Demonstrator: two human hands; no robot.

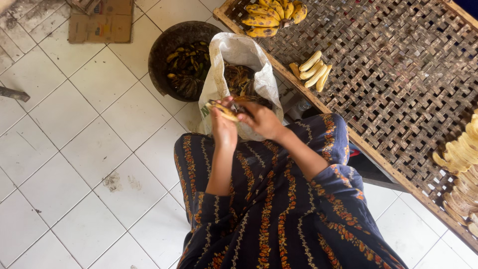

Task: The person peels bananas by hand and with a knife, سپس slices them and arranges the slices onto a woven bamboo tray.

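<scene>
My left hand grips a banana with a dark-spotted yellow peel, held over my lap. My right hand is closed on the same banana's peel at its far end, fingers pinching it. Both hands hover just in front of a white sack that stands open on the floor and holds dark banana peels. My dark patterned sleeves and lap fill the lower middle of the view.
A round dark basket of blackened peels sits left of the sack. A woven bamboo tray on the right carries a bunch of ripe bananas, several peeled bananas and sliced pieces. Flattened cardboard lies on the white tiles.
</scene>
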